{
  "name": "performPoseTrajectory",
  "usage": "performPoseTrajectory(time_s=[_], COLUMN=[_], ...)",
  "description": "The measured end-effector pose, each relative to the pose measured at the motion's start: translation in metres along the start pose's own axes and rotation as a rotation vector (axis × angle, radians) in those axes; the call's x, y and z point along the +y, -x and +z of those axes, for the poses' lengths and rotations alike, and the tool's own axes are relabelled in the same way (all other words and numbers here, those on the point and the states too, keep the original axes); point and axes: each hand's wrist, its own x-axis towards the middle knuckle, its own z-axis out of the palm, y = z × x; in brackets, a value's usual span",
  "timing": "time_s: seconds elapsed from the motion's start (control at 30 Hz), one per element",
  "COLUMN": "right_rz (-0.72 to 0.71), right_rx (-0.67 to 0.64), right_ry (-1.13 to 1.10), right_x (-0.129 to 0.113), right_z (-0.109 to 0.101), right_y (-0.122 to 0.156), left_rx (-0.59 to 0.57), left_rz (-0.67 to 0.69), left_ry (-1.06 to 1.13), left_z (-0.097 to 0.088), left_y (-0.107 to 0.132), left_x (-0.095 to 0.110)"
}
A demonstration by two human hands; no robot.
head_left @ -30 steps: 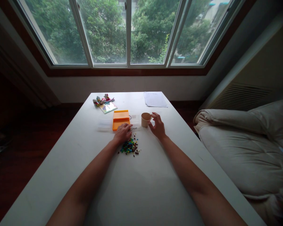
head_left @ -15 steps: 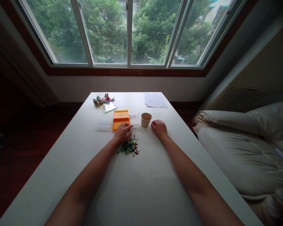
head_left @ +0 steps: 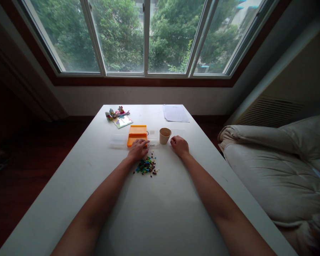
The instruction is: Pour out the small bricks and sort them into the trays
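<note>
A heap of small coloured building bricks (head_left: 146,166) lies on the white table (head_left: 160,213). My left hand (head_left: 137,149) rests palm down just beyond the heap, its fingers reaching the near edge of an orange box (head_left: 136,134) that sits on a clear plastic tray (head_left: 119,140). My right hand (head_left: 179,145) lies on the table with the fingers curled in, just right of a brown paper cup (head_left: 165,135) and apart from it. I see nothing in either hand.
At the table's far left stand small built toy figures (head_left: 114,113) beside a colourful booklet (head_left: 122,121). A sheet of paper (head_left: 175,112) lies at the far right. A pale cushioned sofa (head_left: 277,170) runs along the table's right side. Windows fill the far wall.
My right hand left the cup's rim, drew back to the table beside it and curled its fingers. My left hand has stayed in place.
</note>
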Motion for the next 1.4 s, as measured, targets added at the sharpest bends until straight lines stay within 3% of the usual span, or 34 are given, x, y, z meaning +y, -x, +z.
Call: performPoseTrajectory(time_s=[0.1,0.2,0.3,0.37,0.43,0.5,0.57,0.63,0.8,1.03,1.17,1.27,1.4], right_rz=[0.005,-0.027,-0.074,-0.094,-0.139,-0.199,-0.237,-0.240,-0.256,-0.440,-0.515,-0.537,-0.575], right_rx=[0.164,0.353,0.529,0.627,0.658,0.626,0.570,0.505,0.358,0.161,0.084,0.073,0.052], right_ry=[-0.048,-0.151,-0.285,-0.372,-0.439,-0.491,-0.526,-0.537,-0.537,-0.593,-0.594,-0.560,-0.508], right_x=[-0.002,-0.006,-0.015,-0.026,-0.039,-0.054,-0.070,-0.085,-0.110,-0.146,-0.173,-0.196,-0.223], right_z=[-0.007,-0.018,-0.031,-0.036,-0.038,-0.036,-0.032,-0.028,-0.020,-0.010,-0.007,-0.008,-0.011], right_y=[0.002,0.003,0.005,0.006,0.009,0.012,0.015,0.019,0.032,0.043,0.039,0.033,0.021], left_rx=[0.107,0.265,0.431,0.478,0.398,0.225,0.087,0.069,0.119,0.153,0.309,0.450,0.541], left_rz=[-0.026,-0.097,-0.240,-0.314,-0.313,-0.293,-0.269,-0.253,-0.298,-0.427,-0.429,-0.330,-0.244], left_ry=[0.000,0.000,-0.012,-0.033,-0.035,-0.013,-0.003,-0.007,0.017,0.040,0.157,0.256,0.226], left_z=[-0.011,-0.032,-0.058,-0.075,-0.087,-0.094,-0.096,-0.094,-0.091,-0.100,-0.111,-0.121,-0.120], left_y=[-0.002,-0.006,-0.002,0.008,0.023,0.040,0.054,0.061,0.058,0.067,0.067,0.061,0.054], left_x=[0.001,-0.011,-0.045,-0.078,-0.113,-0.143,-0.162,-0.171,-0.162,-0.142,-0.133,-0.113,-0.067])
